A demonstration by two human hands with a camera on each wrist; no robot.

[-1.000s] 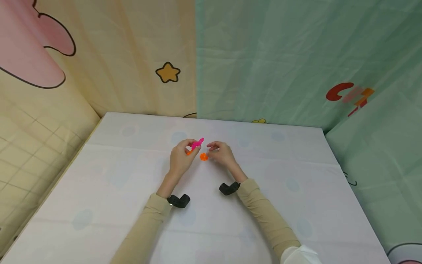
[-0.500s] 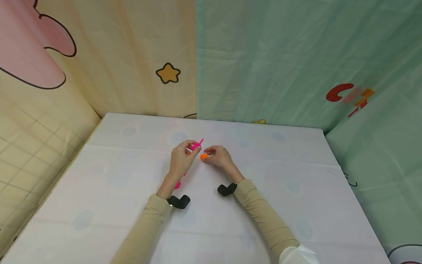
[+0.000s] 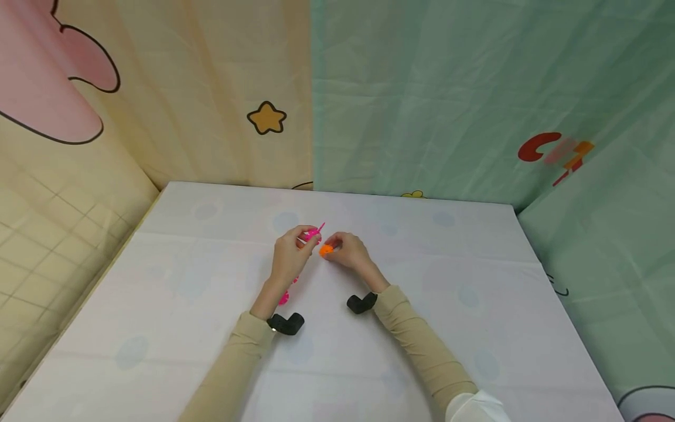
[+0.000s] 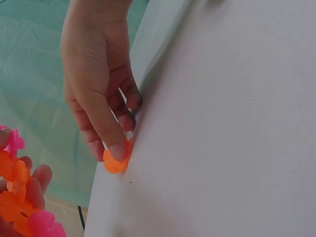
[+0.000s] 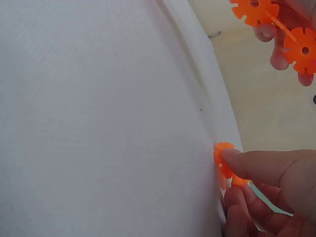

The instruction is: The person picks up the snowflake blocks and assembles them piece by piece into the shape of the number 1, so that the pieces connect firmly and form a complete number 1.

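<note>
My left hand [image 3: 287, 255] holds a joined cluster of notched plastic building discs above the table. Pink discs [image 3: 312, 234] show at its fingertips in the head view; orange discs [image 5: 302, 50] of the cluster face the right wrist view. Just to the right, my right hand [image 3: 352, 253] pinches an orange notched disc [image 4: 114, 160] between thumb and fingers, low over the cloth. A second orange piece [image 5: 240, 180] shows right beside that disc in the right wrist view. More pink pieces [image 3: 283, 298] appear beside the left wrist, partly hidden by it.
A white cloth with pale dots covers the table [image 3: 432, 340]. Behind it hang a cream curtain [image 3: 221, 88] and a green curtain [image 3: 422, 88]. Black camera mounts [image 3: 286, 323] sit on both wrists.
My right hand has moved slightly left, and its thumb and fingers have come together on the orange disc. The left hand has turned its cluster a little; pink pieces now show beside the wrist.
</note>
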